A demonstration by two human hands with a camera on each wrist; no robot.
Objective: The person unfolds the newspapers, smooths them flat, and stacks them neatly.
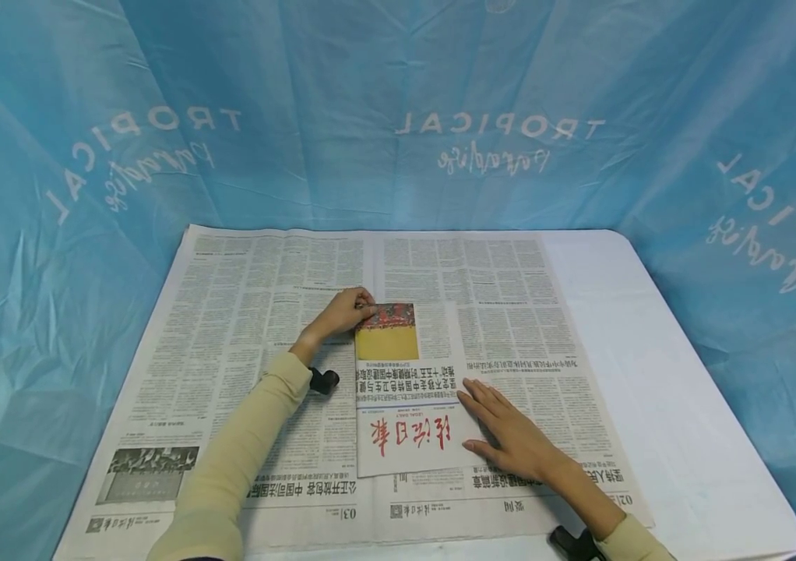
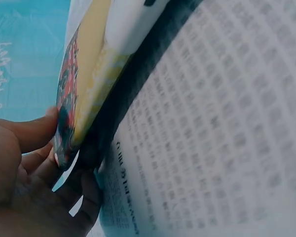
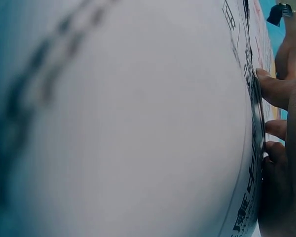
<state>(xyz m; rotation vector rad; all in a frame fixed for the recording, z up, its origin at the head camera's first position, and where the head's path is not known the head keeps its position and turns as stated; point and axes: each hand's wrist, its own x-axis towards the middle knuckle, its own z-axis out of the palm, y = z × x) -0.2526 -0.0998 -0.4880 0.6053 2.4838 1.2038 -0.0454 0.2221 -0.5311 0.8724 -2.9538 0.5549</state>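
A folded newspaper (image 1: 408, 389) with a red masthead and a red-and-yellow picture lies on a spread newspaper sheet (image 1: 230, 327). At its far left corner my left hand (image 1: 343, 313) pinches the edge. In the left wrist view, the thumb of the left hand (image 2: 27, 163) is on the picture side of the folded paper (image 2: 91, 69), with fingers behind it, and that edge stands lifted above the printed sheet. My right hand (image 1: 513, 436) lies with spread fingers on the right side of the folded paper. The right wrist view shows the right hand's fingertips (image 3: 267, 84) against the paper.
Under the newspapers is a white table (image 1: 678, 389), bare along its right side. Blue curtains (image 1: 384, 93) with white lettering enclose the back and both sides. A black wrist device (image 1: 324, 382) sits below the left wrist, another (image 1: 573, 543) by the right.
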